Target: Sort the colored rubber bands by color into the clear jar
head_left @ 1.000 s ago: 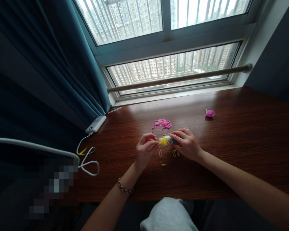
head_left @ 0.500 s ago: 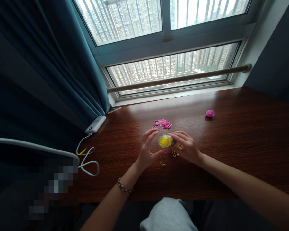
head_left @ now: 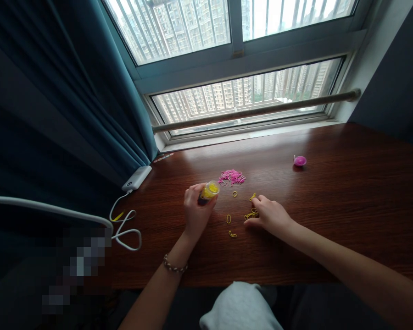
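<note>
My left hand (head_left: pixel 197 208) is closed around a small clear jar (head_left: pixel 204 196), tilted with its mouth up and to the right. Yellow rubber bands (head_left: pixel 212 188) show inside it. My right hand (head_left: pixel 271 214) rests low over the table, thumb and fingers apart on either side of a loose cluster of yellow rubber bands (head_left: pixel 250 214). One more yellow band (head_left: pixel 253 197) lies at its fingertips. Between my hands are single bands: a round one (head_left: pixel 234 194), an oval one (head_left: pixel 229 218) and a bent one (head_left: pixel 232 234). Behind them sits a pile of pink bands (head_left: pixel 231 177).
A pink cap-like piece (head_left: pixel 299 161) lies at the back right of the brown wooden table (head_left: pixel 337 197). On the left, a white power bank (head_left: pixel 136 178) has a white cable (head_left: pixel 126 231) running from it. A window with a horizontal rail (head_left: pixel 254 111) borders the far side.
The jar has passed from my right hand to my left, which moved left with it. My right hand has come down beside the yellow bands, and more of them are uncovered.
</note>
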`<state>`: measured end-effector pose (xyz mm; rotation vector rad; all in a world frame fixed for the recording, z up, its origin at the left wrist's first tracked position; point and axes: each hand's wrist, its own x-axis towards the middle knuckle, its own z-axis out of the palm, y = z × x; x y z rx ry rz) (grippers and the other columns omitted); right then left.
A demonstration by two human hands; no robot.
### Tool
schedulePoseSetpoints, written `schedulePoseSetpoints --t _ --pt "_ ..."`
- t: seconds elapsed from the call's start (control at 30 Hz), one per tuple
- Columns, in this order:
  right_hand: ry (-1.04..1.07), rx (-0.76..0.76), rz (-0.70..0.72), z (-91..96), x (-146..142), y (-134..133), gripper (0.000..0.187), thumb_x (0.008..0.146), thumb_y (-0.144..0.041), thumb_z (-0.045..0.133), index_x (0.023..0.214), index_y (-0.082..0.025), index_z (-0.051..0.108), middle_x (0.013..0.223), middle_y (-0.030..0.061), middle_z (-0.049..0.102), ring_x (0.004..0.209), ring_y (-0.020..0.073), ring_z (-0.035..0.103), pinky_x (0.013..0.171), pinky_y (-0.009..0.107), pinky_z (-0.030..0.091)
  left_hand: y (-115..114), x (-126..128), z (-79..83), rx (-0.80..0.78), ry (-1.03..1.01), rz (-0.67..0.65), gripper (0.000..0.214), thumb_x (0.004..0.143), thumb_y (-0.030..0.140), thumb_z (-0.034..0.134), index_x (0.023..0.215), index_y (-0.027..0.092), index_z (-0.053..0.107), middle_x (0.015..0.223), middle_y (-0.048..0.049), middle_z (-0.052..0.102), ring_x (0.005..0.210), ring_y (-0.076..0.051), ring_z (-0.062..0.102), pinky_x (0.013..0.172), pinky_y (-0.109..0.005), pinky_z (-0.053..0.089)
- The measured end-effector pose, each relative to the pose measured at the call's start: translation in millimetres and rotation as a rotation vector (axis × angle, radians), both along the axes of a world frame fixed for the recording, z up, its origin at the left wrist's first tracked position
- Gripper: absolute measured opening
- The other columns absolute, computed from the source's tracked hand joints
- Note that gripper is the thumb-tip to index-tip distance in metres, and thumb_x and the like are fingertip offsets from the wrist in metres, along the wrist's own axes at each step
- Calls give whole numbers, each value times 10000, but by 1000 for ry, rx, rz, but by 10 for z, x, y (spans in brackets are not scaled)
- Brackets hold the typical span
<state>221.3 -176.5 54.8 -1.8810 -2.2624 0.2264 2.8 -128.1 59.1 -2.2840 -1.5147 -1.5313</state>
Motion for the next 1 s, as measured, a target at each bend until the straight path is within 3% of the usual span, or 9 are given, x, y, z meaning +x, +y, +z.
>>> schedulePoseSetpoints --t 0.13,0.27,0.37,0.5,0.63,0.73,0.87,1.0 --pt "148 -4 149 -47 -56 0 79 745 -248 576 719 -173 576 813 57 600 731 160 591 641 227 398 -13 24 -18 -71 217 85 327 696 354 627 993 223 587 923 -49 567 872 -213 483 787 -349 382" --pt "229 29 177 -123 -86 32 136 697 -90 517 597 -168 567 682 34 605 636 131 560 610 218 385 -37 72 -63 -158 373 47 351 685 358 636 1022 266 595 942 -39 563 892 -218 473 782 -351 350" --pt "353 90 145 -145 -81 59 109 665 -94 543 596 -166 588 627 22 602 588 125 541 584 221 389 -56 99 -84 -204 430 -7 364 684 338 640 1041 282 589 967 -31 557 919 -215 469 807 -358 326" --pt "677 191 24 -105 -63 98 59 690 -181 578 690 -159 633 660 23 627 596 127 558 581 224 425 -82 124 -99 -236 479 -80 404 657 322 664 1052 291 585 983 -30 556 949 -221 458 831 -373 295" --pt "927 160 14 -94 -67 112 112 709 -254 601 738 -162 658 687 25 642 617 136 586 577 230 460 -114 166 -118 -209 498 -168 422 658 308 660 1072 293 577 987 -32 561 963 -223 454 844 -382 275" --pt "923 208 55 -146 -72 109 127 727 -287 608 730 -187 685 730 28 614 652 139 575 603 251 467 -133 197 -132 -161 498 -206 406 672 318 645 1072 284 581 971 -39 568 950 -223 462 843 -388 269" --pt "764 327 28 -199 -61 120 118 727 -312 621 760 -241 709 781 33 549 728 155 533 674 295 461 -136 206 -138 -110 486 -201 404 667 334 648 1063 278 590 954 -47 573 929 -223 467 828 -383 278" --pt "721 312 183 -163 -59 116 222 800 -200 506 925 -267 677 804 37 611 790 180 497 739 342 449 -122 193 -134 -102 463 -130 402 666 385 646 1048 267 601 939 -54 571 900 -224 469 814 -377 292"
